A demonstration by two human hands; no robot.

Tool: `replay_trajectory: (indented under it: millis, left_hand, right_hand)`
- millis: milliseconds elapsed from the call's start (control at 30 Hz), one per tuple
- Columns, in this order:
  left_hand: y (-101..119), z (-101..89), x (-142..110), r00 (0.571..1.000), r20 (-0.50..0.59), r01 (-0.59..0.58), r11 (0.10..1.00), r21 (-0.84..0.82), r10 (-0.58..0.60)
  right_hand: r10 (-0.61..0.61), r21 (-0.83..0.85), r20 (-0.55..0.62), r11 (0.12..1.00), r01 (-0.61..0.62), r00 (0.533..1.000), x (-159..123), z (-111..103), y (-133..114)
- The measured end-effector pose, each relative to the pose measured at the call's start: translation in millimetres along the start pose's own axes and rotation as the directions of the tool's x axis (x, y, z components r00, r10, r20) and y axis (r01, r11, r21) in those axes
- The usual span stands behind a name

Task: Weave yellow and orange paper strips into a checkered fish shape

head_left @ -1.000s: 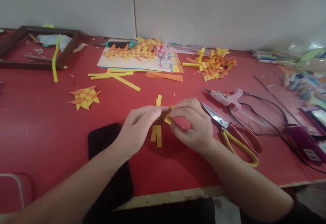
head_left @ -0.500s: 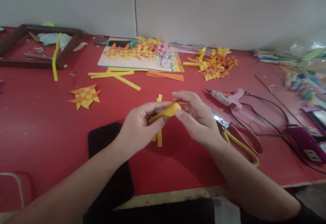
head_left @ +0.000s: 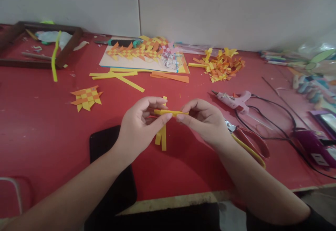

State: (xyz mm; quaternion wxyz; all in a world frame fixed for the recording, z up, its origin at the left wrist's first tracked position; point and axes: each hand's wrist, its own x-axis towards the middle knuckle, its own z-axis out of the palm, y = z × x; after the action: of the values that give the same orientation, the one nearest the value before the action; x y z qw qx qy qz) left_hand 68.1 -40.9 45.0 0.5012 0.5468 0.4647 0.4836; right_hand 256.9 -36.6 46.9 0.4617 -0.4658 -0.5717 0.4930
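Observation:
Between my two hands a yellow paper strip [head_left: 174, 113] is stretched out level, seemingly folded. My left hand [head_left: 143, 119] pinches its left part between thumb and fingers. The right end sits in a pinch of my right hand [head_left: 206, 120]. Below them on the red table lie more yellow strips [head_left: 163, 138], partly covered by my left hand. A woven orange and yellow paper fish [head_left: 87, 98] rests to the left. Scissors [head_left: 252, 141] with red and yellow handles lie partly hidden beside my right wrist.
A black phone [head_left: 105, 141] lies under my left forearm. A pink glue gun [head_left: 233, 101] with its cord is at the right. Farther back are orange strips [head_left: 170, 77], a pile of paper scraps [head_left: 223, 66], woven pieces on a pad [head_left: 115, 63] and a brown frame [head_left: 26, 64].
The yellow strip has turned from slanted to level. My right hand has closed on its right end, and both thumbs now press along its near side.

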Motion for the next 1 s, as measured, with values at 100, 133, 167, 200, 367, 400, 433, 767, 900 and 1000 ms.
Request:
replay_trajectory:
  millis: [100,133,167,200,367,400,433,767,900,1000]
  left_hand:
    - [0.9,-0.5,-0.6,1.0,-0.018,-0.007,1.0,0.004,0.007]
    - [1.1,-0.6,-0.9,1.0,-0.025,-0.009,1.0,0.008,0.009]
    - [1.2,-0.7,-1.2,0.999,-0.031,-0.008,1.0,0.012,0.008]
    - [1.3,-0.8,-1.4,0.999,-0.035,-0.005,1.0,0.015,0.006]
    - [1.9,-1.2,-0.8,0.998,-0.045,0.033,0.999,-0.016,-0.034]
    - [2.1,-1.4,-0.4,0.998,-0.051,0.043,0.999,-0.029,-0.045]
    - [2.2,-1.7,0.0,0.997,-0.058,0.053,0.998,-0.044,-0.055]
    - [1.9,-2.7,2.1,0.994,-0.069,0.082,0.99,-0.113,-0.09]
    - [1.5,-1.9,2.7,0.993,-0.068,0.083,0.984,-0.16,-0.095]
    - [0.9,-1.8,3.0,0.992,-0.065,0.095,0.976,-0.197,-0.11]
  right_hand:
    - [0.014,0.009,0.004,1.0,-0.014,1.0,-0.1,1.3,0.3]
    - [0.015,0.012,-0.001,1.0,-0.015,1.0,-0.1,1.7,0.4]
    - [0.013,0.014,-0.007,1.0,-0.012,1.0,-0.2,2.1,0.4]
    - [0.008,0.017,-0.014,1.0,-0.008,1.0,-0.3,2.4,0.4]
    - [0.021,0.072,-0.025,0.997,-0.019,0.999,0.2,2.7,0.1]
    - [0.037,0.089,-0.015,0.995,-0.036,0.999,0.5,2.5,0.1]
    - [0.052,0.103,-0.004,0.993,-0.051,0.999,0.8,2.3,0.1]
    - [0.1,0.11,0.0,0.989,-0.099,0.995,1.1,-2.7,5.2]
    - [0.105,0.099,-0.002,0.99,-0.104,0.994,1.4,-2.8,5.6]
    - [0.113,0.102,-0.006,0.989,-0.112,0.994,1.8,-3.7,5.0]
